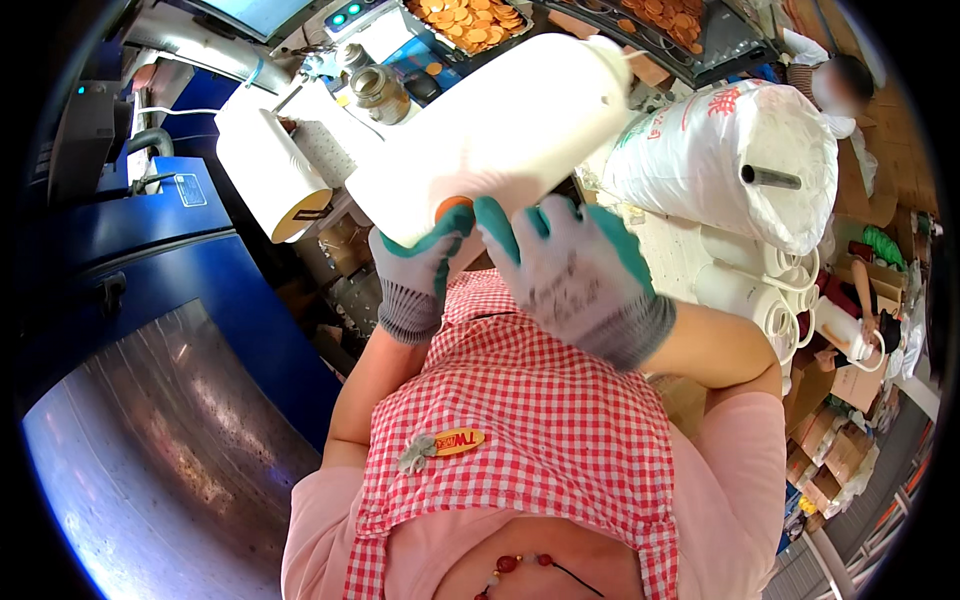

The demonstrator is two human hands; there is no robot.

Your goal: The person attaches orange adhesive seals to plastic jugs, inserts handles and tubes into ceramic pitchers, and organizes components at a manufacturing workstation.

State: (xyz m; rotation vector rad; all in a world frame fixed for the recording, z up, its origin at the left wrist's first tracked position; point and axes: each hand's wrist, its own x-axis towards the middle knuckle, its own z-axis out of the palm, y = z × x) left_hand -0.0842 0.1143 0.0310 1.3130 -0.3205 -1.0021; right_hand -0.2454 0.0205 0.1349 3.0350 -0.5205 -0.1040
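Note:
A large white rounded plastic shell (pixel 500 125) lies aslant over the bench in front of me, its near end at my hands. A small orange disc (pixel 453 206) sits against that near end. My left hand (pixel 425 265), in a grey and teal glove, pinches at the disc with thumb and fingertips. Gloved the same way, my right hand (pixel 575 270) has its fingers bent against the shell's near edge. Its thumb reaches left toward the disc, close to my left fingertips. The shell's underside is hidden, and so are some right fingertips.
Trays of orange discs (pixel 470 22) stand at the back. Left of the shell are a glass jar (pixel 380 92) and a white cylinder (pixel 268 170). A plastic-wrapped roll (pixel 700 150) and several white handled containers (pixel 745 300) stand right. A blue machine (pixel 190 290) flanks my left.

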